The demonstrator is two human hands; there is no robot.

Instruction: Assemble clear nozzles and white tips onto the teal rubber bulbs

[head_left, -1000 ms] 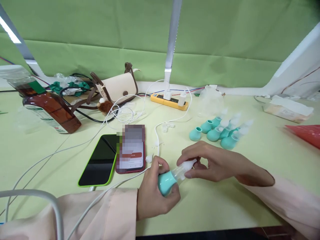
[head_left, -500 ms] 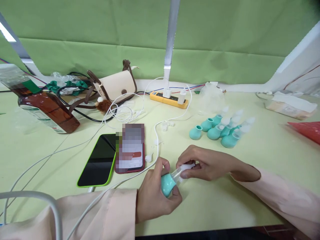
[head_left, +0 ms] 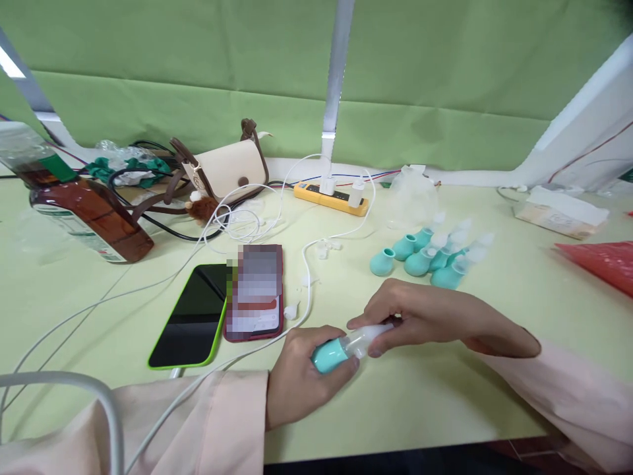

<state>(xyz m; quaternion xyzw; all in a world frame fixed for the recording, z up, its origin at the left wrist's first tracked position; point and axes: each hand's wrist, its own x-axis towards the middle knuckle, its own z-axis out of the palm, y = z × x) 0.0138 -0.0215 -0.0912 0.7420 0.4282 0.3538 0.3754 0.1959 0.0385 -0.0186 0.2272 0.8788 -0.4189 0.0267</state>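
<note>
I hold a teal bulb (head_left: 329, 356) near the surface's (head_left: 395, 409) front edge, the fingers of my left hand (head_left: 299, 378) curled round it and those of my right hand (head_left: 426, 319) pinching the white tip (head_left: 378, 331), two phones (head_left: 190, 316) to the left, more teal bulbs (head_left: 418, 262) beyond, a yellow power strip (head_left: 331, 204) behind.

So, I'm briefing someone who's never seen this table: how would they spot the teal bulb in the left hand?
Start with the pink sleeves at the near edge of the pale green table. Between them, the left hand grips the teal bulb while the right hand holds the white tip. The other teal bulbs are grouped farther back; only this one is held.
</note>
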